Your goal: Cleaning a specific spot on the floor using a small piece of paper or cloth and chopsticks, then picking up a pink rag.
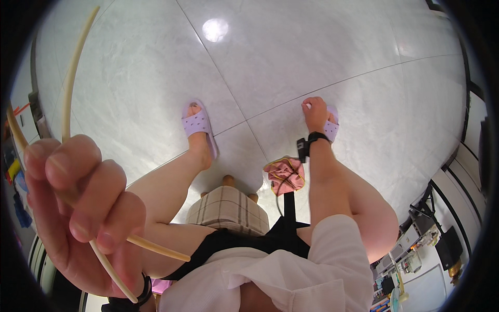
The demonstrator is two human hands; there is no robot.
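Close to the camera on the left, my left hand (85,202) grips two slender pale sticks, which look like chopsticks. One stick (71,85) rises from between the fingers towards the top of the view. The other stick (160,248) pokes out below the fingers to the right, and the two cross inside the hand. My right hand (315,111) is low down in front of my right foot, its fingers curled. A small white spot shows at its fingertips; whether it is a held thing or a nail cannot be told. A black band (317,137) circles the right wrist.
Lilac slippers (197,121) are on my feet on the grey tiled floor (292,54). A plaid-covered stool (228,208) stands between my legs. Beside it is a crumpled pink cloth (287,175) with yellow trim and a dark cord. Shelves with household items line the lower right.
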